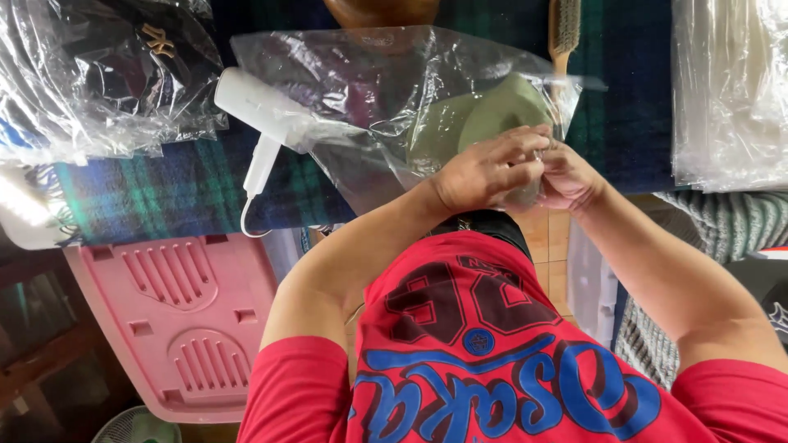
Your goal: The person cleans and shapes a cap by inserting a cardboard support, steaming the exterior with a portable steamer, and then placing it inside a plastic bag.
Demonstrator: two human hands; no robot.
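Observation:
A clear plastic bag [369, 82] lies on a dark plaid cloth [164, 193] with an olive green cap [492, 111] inside it. My left hand [484, 172] and my right hand [570, 176] meet at the bag's near edge, just in front of the cap. Both pinch the plastic there, fingers closed and touching each other. What lies between the fingertips is hidden. My red printed shirt fills the lower part of the view.
A white hair dryer [254, 107] lies left of the bag, with a bagged black cap [123, 66] beyond it. A wooden-handled brush [564, 33] sits at the far side, a stack of clear bags [726, 90] at right, and a pink plastic stool [180, 320] at lower left.

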